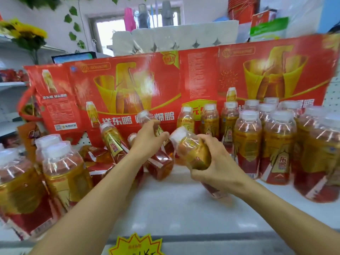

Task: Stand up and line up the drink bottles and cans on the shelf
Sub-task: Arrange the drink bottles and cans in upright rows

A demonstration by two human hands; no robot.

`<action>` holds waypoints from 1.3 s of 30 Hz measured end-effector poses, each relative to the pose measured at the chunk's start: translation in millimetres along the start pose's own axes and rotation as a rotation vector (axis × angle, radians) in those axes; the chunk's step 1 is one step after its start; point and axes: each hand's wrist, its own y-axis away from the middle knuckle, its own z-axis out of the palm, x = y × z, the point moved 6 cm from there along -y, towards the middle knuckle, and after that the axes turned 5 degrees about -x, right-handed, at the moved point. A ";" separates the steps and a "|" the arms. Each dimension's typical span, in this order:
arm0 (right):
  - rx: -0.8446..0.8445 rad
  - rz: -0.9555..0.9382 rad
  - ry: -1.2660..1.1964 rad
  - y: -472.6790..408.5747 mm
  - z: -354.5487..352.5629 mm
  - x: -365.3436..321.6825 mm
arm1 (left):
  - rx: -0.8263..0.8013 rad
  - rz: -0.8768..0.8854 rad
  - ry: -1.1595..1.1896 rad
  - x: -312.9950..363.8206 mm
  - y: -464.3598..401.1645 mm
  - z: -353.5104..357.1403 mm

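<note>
centre of frame: the left hand [147, 137] grips a tilted bottle [156, 144], and the right hand [213, 162] grips a second tilted bottle [193, 150] (cap pointing upper left). upright bottles [247, 142] stand in rows at right on the white shelf [174, 208].

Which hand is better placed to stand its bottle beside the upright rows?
Probably the right hand: its tilted bottle sits right beside the upright rows, while the left hand grips a bottle among the fallen ones.
</note>
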 end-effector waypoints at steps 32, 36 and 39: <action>-0.253 0.149 0.910 -110.6 -75.6 13.5 | -0.210 -0.187 0.027 4.8 -87.0 101.1; -0.259 0.142 1.016 -112.1 -74.5 7.5 | -0.180 -0.085 -0.024 9.3 -80.9 83.9; -0.143 0.025 1.013 -115.0 -66.1 -10.7 | 0.138 0.027 -0.164 10.6 -70.1 35.1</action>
